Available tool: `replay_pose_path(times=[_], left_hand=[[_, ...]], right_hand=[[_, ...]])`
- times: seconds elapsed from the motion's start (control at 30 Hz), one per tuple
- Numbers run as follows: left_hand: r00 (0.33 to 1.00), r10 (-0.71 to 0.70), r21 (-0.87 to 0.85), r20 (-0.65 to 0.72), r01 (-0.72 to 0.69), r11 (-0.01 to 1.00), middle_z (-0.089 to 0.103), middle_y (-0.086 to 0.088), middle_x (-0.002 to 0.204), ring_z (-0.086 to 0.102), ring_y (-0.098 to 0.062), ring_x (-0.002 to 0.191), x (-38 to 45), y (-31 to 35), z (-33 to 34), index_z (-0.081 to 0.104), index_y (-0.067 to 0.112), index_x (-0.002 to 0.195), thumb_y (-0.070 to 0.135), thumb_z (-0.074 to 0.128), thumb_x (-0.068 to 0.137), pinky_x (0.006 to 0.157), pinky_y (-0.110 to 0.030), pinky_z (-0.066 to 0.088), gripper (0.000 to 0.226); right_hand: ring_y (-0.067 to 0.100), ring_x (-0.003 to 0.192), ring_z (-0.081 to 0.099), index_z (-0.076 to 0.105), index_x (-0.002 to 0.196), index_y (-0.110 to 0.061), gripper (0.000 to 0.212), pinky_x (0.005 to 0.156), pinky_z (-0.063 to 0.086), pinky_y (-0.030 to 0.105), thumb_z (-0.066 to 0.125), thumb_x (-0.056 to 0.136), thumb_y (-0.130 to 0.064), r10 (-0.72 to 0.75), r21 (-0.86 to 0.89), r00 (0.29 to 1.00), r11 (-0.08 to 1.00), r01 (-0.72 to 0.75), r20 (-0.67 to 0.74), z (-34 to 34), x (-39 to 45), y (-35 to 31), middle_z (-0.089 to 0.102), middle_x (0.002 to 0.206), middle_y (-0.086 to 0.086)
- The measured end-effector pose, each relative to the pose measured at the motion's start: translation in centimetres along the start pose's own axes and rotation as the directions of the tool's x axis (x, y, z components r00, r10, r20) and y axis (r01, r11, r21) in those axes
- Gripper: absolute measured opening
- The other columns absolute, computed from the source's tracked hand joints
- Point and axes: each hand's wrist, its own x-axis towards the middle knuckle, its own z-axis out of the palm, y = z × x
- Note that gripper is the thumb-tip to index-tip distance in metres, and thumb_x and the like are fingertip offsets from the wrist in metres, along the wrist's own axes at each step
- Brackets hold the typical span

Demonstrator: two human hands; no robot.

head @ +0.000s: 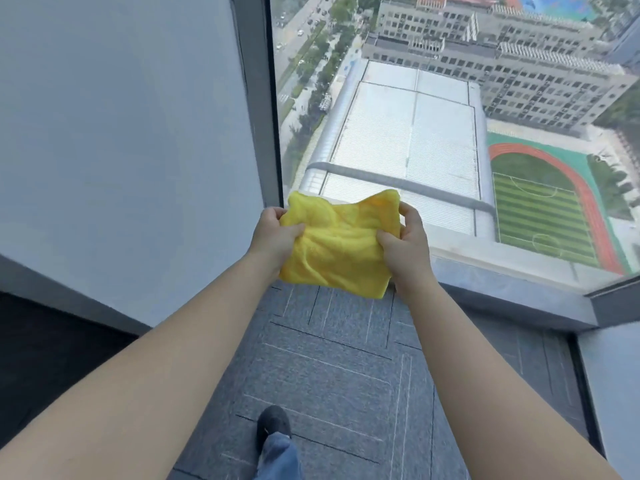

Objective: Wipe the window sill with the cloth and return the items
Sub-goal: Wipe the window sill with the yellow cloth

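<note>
Head view shows both hands holding a soft, crumpled yellow microfibre cloth [341,242] in the air, in front of the tall window glass [450,133] and above the low grey window sill [502,289] at its base. The left hand [275,233] pinches the cloth's left edge, thumb over the fabric; the right hand [403,244] grips its right edge the same way. The step in hand appears to be readying the cloth. To do it well, fold it flat into a pad, then lower it onto the sill below the glass and wipe in long overlapping strokes.
</note>
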Motion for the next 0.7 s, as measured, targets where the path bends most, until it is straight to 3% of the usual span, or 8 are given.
replay_pose_path(times=[0.17,0.23,0.37,0.5,0.57,0.63,0.7], left_hand=[[0.998,-0.059,0.013,0.030,0.059,0.998,0.049,-0.006,0.107,0.049,-0.021,0.087,10.1,-1.8,2.9,0.043,0.006,0.118,0.004,0.051,0.084,0.064,-0.030,0.043,0.035],[0.997,-0.072,0.044,0.037,0.070,0.997,0.049,-0.006,0.107,0.049,-0.023,0.089,14.4,-3.4,4.3,0.044,0.009,0.115,0.001,0.047,0.083,0.067,-0.031,0.042,0.033],[0.997,-0.064,0.093,0.033,0.061,0.994,0.053,0.001,0.090,0.050,-0.021,0.085,22.8,-7.3,7.2,0.043,0.016,0.098,-0.006,0.042,0.081,0.063,-0.026,0.040,0.029],[0.997,-0.051,0.083,0.050,0.046,0.995,0.056,0.001,0.090,0.052,-0.012,0.074,30.4,-12.4,9.8,0.044,0.016,0.104,-0.011,0.040,0.081,0.063,-0.023,0.041,0.036],[0.997,-0.051,0.072,0.058,0.047,0.996,0.057,0.000,0.092,0.053,-0.013,0.077,34.2,-15.7,10.8,0.045,0.015,0.108,-0.012,0.040,0.081,0.064,-0.023,0.041,0.038],[0.996,-0.059,0.065,0.062,0.055,0.996,0.056,-0.003,0.099,0.054,-0.016,0.080,37.9,-19.5,11.6,0.044,0.008,0.117,-0.012,0.040,0.082,0.064,-0.023,0.043,0.040],[0.996,-0.057,0.056,0.062,0.053,0.997,0.058,-0.001,0.091,0.053,-0.010,0.073,41.3,-23.2,12.1,0.044,0.008,0.115,-0.013,0.040,0.082,0.061,-0.020,0.045,0.039]], right_hand=[[0.027,0.098,0.057,0.039,0.130,-0.028,0.060,0.090,0.049,0.048,0.041,0.079,0.005,0.067,-0.026,0.998,0.997,-0.067,-0.010,1.7,9.4,3.5,0.057,0.113,0.008],[0.029,0.106,0.055,0.039,0.131,-0.028,0.062,0.094,0.049,0.048,0.042,0.079,0.007,0.090,-0.036,0.996,0.995,-0.091,-0.022,2.4,13.4,5.7,0.054,0.124,0.010],[0.024,0.110,0.051,0.036,0.136,-0.026,0.066,0.091,0.047,0.038,0.040,0.080,0.008,0.126,-0.073,0.992,0.989,-0.127,-0.022,4.0,21.2,11.2,0.048,0.134,0.010],[0.012,0.107,0.044,0.031,0.140,-0.025,0.069,0.090,0.041,0.029,0.038,0.082,0.009,0.139,-0.092,0.990,0.986,-0.141,-0.032,6.0,28.0,17.5,0.044,0.139,0.004],[0.008,0.102,0.044,0.028,0.142,-0.026,0.071,0.089,0.041,0.026,0.038,0.082,0.010,0.146,-0.109,0.989,0.983,-0.149,-0.036,7.3,30.9,21.3,0.046,0.133,-0.002],[0.003,0.088,0.045,0.026,0.143,-0.027,0.073,0.077,0.041,0.016,0.038,0.081,0.011,0.150,-0.127,0.988,0.980,-0.154,-0.044,8.7,33.8,25.4,0.044,0.119,-0.010],[0.001,0.078,0.046,0.024,0.144,-0.029,0.076,0.068,0.040,0.011,0.039,0.081,0.011,0.143,-0.143,0.988,0.978,-0.150,-0.054,10.0,36.5,29.4,0.041,0.114,-0.014]])
